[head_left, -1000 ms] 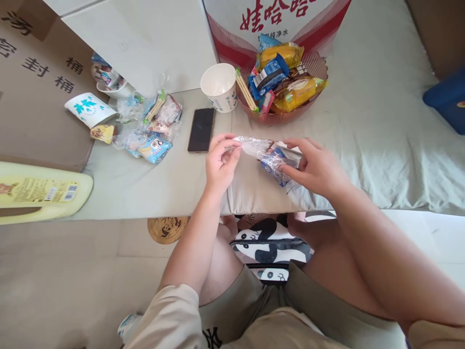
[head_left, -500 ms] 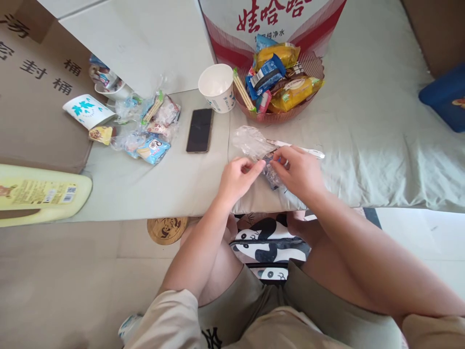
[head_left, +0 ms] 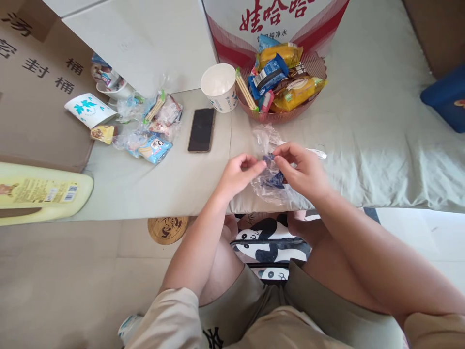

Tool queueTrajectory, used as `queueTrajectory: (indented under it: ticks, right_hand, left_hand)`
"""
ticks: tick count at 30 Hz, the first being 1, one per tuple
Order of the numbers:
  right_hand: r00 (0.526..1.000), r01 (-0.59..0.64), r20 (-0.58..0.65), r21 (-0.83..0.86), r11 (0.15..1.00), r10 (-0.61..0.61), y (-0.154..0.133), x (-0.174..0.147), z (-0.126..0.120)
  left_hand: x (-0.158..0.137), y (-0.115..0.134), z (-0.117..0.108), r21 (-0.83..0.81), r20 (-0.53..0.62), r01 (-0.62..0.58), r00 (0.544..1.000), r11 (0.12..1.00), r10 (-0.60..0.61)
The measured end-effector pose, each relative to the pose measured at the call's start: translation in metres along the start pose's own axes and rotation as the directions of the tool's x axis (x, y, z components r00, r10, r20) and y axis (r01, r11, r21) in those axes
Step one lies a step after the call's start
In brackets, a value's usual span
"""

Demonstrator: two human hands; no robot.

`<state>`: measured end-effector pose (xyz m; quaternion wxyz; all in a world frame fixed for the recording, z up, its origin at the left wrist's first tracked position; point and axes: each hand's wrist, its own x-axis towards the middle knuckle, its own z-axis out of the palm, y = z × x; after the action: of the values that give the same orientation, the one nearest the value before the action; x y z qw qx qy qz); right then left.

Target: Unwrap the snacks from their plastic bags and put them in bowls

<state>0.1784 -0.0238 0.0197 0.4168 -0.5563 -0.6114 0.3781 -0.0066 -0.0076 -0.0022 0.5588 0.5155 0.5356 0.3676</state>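
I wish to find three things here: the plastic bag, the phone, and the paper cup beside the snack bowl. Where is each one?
Plastic bag (head_left: 263,184), head view: its crumpled lower part.
Phone (head_left: 201,130), head view: middle of its dark screen.
Paper cup (head_left: 224,103), head view: its outer wall.

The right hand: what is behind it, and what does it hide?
Behind the right hand, the end of a slim white object sticks out. The hand covers part of it, so I cannot tell what it is. Anything under the palm is hidden too.

Two hands (head_left: 241,174), one phone (head_left: 201,130), one pink bowl (head_left: 290,115)
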Motion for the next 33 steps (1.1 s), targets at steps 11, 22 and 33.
queueTrajectory:
  ticks: [11, 22, 33]
  right_hand:
    - [0.995, -0.087, 0.002, -0.411, 0.908, 0.097, 0.015, -0.001, 0.0]
    - [0.85, -0.517, 0.383, 0.739, 0.433, 0.362, 0.004, 0.0, 0.025]
    - [0.835, -0.528, 0.502, 0.846, 0.073, 0.224, 0.009, 0.009, 0.017]
  left_hand:
    - [-0.01, 0.007, -0.014, 0.211, 0.191, -0.112, 0.979, 0.971, 0.071]
    - [-0.025, 0.029, -0.012, -0.608, -0.014, -0.02, 1.0, 0.794, 0.015]
    - [-0.002, 0.016, -0.098, -0.473, -0.594, -0.555, 0.774, 0.684, 0.218]
